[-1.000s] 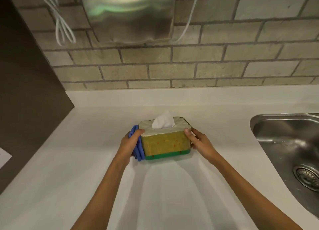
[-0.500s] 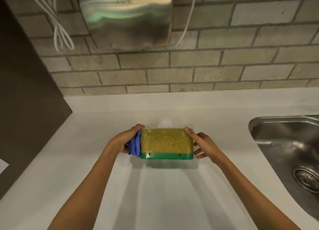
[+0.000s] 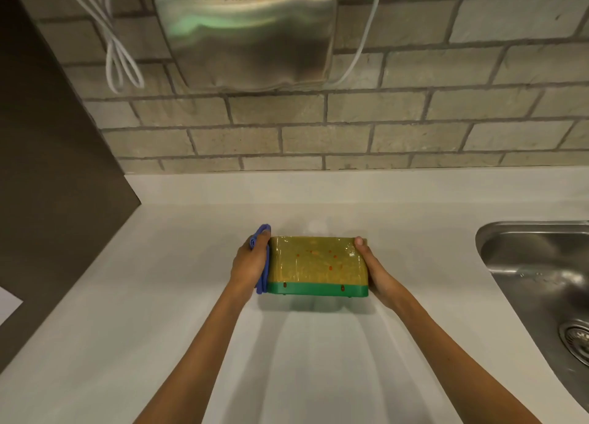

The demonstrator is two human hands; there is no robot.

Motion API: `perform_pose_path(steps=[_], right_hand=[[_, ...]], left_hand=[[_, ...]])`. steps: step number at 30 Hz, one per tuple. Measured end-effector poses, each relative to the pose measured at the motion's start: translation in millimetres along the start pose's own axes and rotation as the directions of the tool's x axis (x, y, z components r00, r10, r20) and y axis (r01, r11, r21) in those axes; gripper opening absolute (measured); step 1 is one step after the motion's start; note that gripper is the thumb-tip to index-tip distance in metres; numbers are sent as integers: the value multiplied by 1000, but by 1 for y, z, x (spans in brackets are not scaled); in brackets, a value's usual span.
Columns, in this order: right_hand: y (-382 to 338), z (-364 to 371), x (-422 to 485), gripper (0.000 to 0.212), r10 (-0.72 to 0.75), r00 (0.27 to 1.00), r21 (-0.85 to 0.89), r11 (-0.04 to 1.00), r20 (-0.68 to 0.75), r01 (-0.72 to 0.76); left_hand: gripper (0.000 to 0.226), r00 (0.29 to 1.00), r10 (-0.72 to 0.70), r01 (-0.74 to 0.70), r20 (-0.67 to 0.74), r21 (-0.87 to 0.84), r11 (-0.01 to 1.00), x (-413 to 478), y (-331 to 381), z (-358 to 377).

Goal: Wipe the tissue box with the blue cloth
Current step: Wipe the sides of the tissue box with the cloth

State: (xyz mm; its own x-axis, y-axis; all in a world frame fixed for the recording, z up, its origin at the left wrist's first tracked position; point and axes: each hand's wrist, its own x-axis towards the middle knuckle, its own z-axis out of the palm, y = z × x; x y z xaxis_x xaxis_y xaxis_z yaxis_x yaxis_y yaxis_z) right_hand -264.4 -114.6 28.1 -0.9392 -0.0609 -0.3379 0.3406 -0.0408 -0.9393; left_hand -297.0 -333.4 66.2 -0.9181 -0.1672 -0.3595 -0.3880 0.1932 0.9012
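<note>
The tissue box (image 3: 315, 264), yellow with red dots and a green base strip, is held between both hands just above the white counter (image 3: 159, 296). It is tipped so its long side faces me, and its top and the tissue are hidden. My left hand (image 3: 250, 264) presses the folded blue cloth (image 3: 264, 277) flat against the box's left end. My right hand (image 3: 376, 274) grips the right end, thumb on the upper edge.
A steel sink (image 3: 538, 280) with a drain lies at the right. A metal hand dryer (image 3: 245, 31) and white cables (image 3: 118, 54) hang on the brick wall behind. A dark panel (image 3: 47, 168) bounds the counter on the left.
The box has been tipped up from flat, so its top and white tissue went out of sight. Both hands shifted slightly; the cloth stays against the left end.
</note>
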Motion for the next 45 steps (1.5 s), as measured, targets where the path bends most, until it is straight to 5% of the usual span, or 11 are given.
perform_pose_path(steps=[5, 9, 16, 21, 23, 28, 31, 36, 42, 45], right_hand=[[0, -2, -1, 77, 43, 999, 25, 999, -3, -43], [-2, 1, -2, 66, 55, 998, 76, 996, -3, -55], [2, 1, -1, 77, 100, 995, 65, 993, -28, -98], [2, -2, 0, 62, 81, 996, 74, 994, -43, -78], [2, -3, 0, 60, 72, 997, 59, 996, -38, -69], [6, 2, 1, 84, 59, 997, 26, 998, -55, -57], [7, 4, 1, 88, 51, 997, 27, 998, -57, -50], [7, 1, 2, 89, 34, 998, 29, 999, -59, -33], [7, 4, 5, 80, 59, 996, 24, 998, -68, -57], [7, 5, 5, 89, 53, 996, 30, 998, -73, -51]], left_hand=[[41, 947, 275, -297, -164, -129, 946, -26, -16, 7], [52, 778, 619, -586, -105, 236, 776, -52, -42, 18], [70, 739, 669, -520, -76, 567, 639, -57, -36, 37], [48, 565, 821, -609, 77, 710, 352, -59, -55, 33], [47, 556, 829, -630, 55, 679, 378, -58, -63, 26], [49, 660, 741, -547, -124, 598, 586, -51, -42, 33], [46, 634, 770, -535, -76, 675, 507, -51, -29, 47], [44, 454, 887, -636, 81, 726, 259, -53, -59, 40], [41, 650, 748, -523, -135, 636, 568, -45, -35, 36], [43, 557, 830, -592, 11, 706, 388, -50, -28, 54]])
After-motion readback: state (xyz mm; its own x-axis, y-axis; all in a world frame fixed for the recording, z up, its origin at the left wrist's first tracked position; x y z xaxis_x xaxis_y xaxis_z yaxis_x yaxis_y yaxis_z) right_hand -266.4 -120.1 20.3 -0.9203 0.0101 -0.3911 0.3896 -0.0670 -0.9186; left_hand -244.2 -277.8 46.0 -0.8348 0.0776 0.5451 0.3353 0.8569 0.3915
